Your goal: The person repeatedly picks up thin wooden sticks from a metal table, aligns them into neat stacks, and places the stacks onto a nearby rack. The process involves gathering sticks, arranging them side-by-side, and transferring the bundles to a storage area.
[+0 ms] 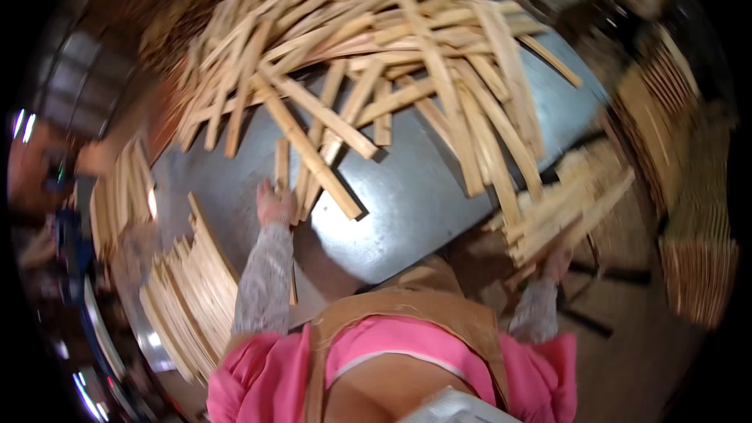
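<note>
Left hand [274, 205] grips a wooden slat [282, 166] on the metal table [415, 204]; right hand [558, 262] clasps a slat bundle [568, 204] at the right

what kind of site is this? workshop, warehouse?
Most likely a small woodworking or timber-sorting workshop. A grey metal table carries a big loose heap of wooden slats, sorted stacks of slats stand beside it, and the right hand holds a bundle of slats while the left hand touches one on the table.
</note>
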`<move>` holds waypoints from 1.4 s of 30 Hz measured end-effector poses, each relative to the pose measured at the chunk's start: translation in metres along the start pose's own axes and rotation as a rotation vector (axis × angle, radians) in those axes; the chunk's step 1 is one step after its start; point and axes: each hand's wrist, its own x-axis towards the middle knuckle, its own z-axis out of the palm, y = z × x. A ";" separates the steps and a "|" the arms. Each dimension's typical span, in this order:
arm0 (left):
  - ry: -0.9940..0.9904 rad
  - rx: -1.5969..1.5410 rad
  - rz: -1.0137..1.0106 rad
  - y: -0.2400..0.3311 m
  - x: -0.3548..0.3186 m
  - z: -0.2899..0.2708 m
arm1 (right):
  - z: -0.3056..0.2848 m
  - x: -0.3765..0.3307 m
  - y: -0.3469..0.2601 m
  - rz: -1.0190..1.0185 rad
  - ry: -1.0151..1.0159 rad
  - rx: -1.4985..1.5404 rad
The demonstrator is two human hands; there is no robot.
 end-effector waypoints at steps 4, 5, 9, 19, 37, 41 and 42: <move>0.029 0.085 -0.131 0.033 0.072 -0.010 | -0.039 -0.018 0.032 0.087 -0.002 -0.561; 0.053 0.113 -0.131 0.035 0.095 -0.010 | -0.041 -0.023 0.033 0.208 -0.076 -0.465; 0.059 0.150 -0.256 0.020 0.179 -0.006 | -0.037 -0.034 0.022 -0.120 -0.218 -1.333; -0.140 0.002 -0.466 -0.087 0.256 0.005 | -0.014 -0.080 -0.034 -0.324 -0.331 -2.170; -0.433 -0.720 -0.643 -0.016 -0.117 -0.093 | 0.058 -0.051 -0.022 -0.395 -0.454 -2.078; -0.528 -0.543 -0.578 0.006 -0.164 -0.121 | 0.006 -0.050 0.012 -0.418 -0.282 -1.807; -0.547 -0.583 -0.710 0.019 -0.168 -0.134 | -0.016 -0.046 0.025 -0.270 -0.256 -1.805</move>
